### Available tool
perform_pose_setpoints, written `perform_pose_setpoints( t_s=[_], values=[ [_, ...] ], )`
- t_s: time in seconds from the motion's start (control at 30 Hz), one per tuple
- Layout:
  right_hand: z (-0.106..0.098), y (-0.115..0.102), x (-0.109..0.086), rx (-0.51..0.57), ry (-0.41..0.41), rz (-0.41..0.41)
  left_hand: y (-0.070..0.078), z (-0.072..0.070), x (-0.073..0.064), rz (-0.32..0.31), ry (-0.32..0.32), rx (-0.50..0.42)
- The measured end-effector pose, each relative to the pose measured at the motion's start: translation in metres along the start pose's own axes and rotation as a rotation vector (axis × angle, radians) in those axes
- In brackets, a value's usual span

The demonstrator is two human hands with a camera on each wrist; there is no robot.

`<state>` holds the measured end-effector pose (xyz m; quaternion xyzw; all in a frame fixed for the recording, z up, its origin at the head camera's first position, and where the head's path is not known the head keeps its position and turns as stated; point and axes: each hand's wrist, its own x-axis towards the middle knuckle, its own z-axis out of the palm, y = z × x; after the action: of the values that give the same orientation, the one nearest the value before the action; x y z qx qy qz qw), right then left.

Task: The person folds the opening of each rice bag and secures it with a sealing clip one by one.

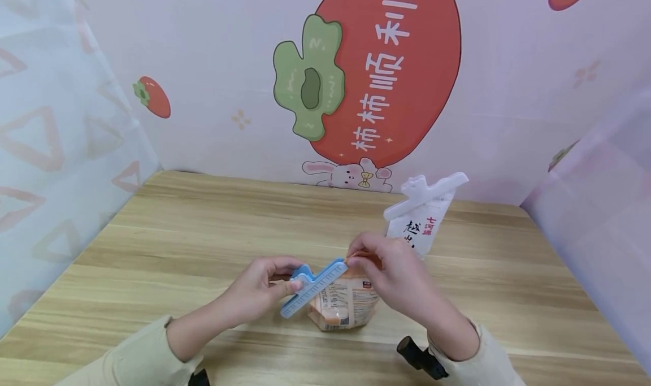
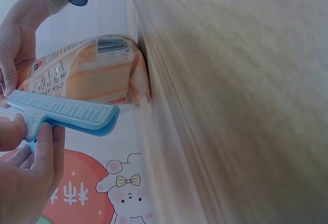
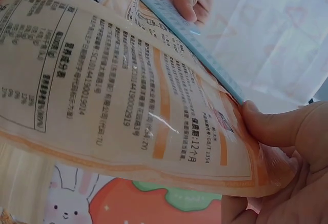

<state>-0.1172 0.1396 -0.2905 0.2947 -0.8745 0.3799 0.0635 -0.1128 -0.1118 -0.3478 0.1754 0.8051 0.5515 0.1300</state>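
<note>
My left hand (image 1: 261,290) pinches a blue bag clip (image 1: 321,284) by its handle, thumb on the near side. The clip lies slantwise along the upper edge of an orange-and-clear printed food bag (image 1: 351,306) on the table. With thumb and fingers, my right hand (image 1: 396,273) grips the bag's upper corner beside the clip's far end. In the left wrist view the clip's bars (image 2: 66,110) show in front of the bag (image 2: 100,75). Printed text and a code cover the bag (image 3: 113,80) in the right wrist view. Whether the clip is fastened, I cannot tell.
Behind my right hand stands a white bag (image 1: 419,225) with a white clip (image 1: 426,195) across its top. The wooden table (image 1: 203,222) meets a printed backdrop (image 1: 218,64) at the back. A black wrist device (image 1: 421,359) sits by the right sleeve.
</note>
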Motion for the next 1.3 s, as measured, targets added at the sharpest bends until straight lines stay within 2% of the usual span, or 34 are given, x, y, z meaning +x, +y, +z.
perform_pose_setpoints(
  t_s=[0.13, 0.3, 0.47, 0.6, 0.7, 0.93, 1.0, 1.13, 1.3],
  values=[
    [0.001, 0.0, 0.001, 0.021, 0.002, -0.009, 0.001, 0.001, 0.0, 0.02, 0.004, -0.024],
    [-0.002, 0.003, 0.003, 0.1, -0.021, 0.007, 0.002, 0.002, 0.001, 0.025, 0.008, -0.044],
    [-0.004, 0.003, 0.004, 0.196, -0.071, 0.11, 0.0, 0.002, 0.001, 0.018, 0.02, -0.033],
    [-0.005, 0.002, 0.004, 0.239, -0.076, 0.172, -0.001, 0.004, 0.001, 0.004, 0.029, -0.033],
    [-0.004, 0.003, 0.003, 0.231, -0.064, 0.165, -0.001, 0.004, 0.002, 0.008, 0.028, -0.038],
    [0.001, 0.004, 0.002, 0.196, -0.02, 0.104, 0.0, 0.002, 0.003, 0.061, 0.015, -0.043],
    [0.001, 0.004, 0.002, 0.194, -0.018, 0.095, 0.0, 0.002, 0.004, 0.057, 0.02, -0.043],
    [-0.002, 0.004, 0.004, 0.237, -0.045, 0.091, 0.001, 0.003, 0.004, 0.052, 0.027, -0.042],
    [-0.01, 0.009, 0.003, 0.314, -0.093, 0.139, 0.002, 0.003, 0.004, 0.051, 0.025, -0.049]
  ],
)
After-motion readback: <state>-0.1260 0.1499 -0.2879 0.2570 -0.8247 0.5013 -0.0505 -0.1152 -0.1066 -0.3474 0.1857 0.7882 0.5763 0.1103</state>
